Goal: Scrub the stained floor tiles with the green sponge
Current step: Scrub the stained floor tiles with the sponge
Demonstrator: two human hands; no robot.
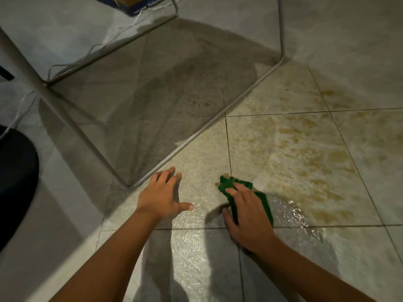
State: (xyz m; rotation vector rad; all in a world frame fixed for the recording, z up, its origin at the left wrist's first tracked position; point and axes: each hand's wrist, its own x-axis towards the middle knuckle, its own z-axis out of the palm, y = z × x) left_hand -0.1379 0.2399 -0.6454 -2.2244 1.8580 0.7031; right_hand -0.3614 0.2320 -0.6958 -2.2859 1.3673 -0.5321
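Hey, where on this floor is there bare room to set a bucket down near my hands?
Bare tile lies between the left hand and the green sponge under the right hand, and below the grout line between your forearms. Farther right are brown stains. The metal frame crowds the upper left.

Green sponge (265, 199), frayed tan edge. Floor tiles (283, 149) pale grey-beige, speckled, dark grout lines, yellow-brown blotchy stains (316, 153). Metal frame (196, 136) silver-grey. Black round object (15, 182) at left.

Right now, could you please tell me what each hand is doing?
Left hand: open, fingers spread, flat on the wet floor tiles, holding nothing.
Right hand: closed on the green sponge, pressing it to the floor.
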